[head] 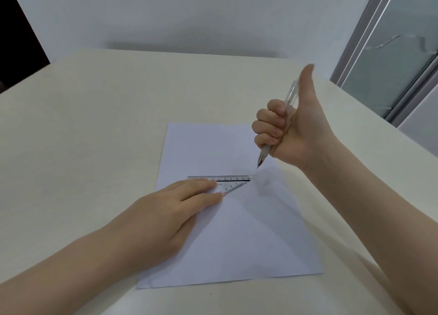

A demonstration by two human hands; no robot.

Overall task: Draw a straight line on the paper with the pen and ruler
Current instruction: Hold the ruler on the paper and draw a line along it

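Note:
A white sheet of paper lies on the table in front of me. On it rests a clear triangular ruler with its long scaled edge facing away from me. My left hand lies flat, its fingertips pressing the ruler's left part onto the paper. My right hand is fisted around a clear pen, thumb stuck up. The pen's tip points down and hovers just above the paper, a little beyond the ruler's right corner. I cannot tell whether any drawn line runs along the ruler's edge.
The cream table runs back to a white wall. At the right stands a glass door with a grey frame. A dark opening shows at the far left.

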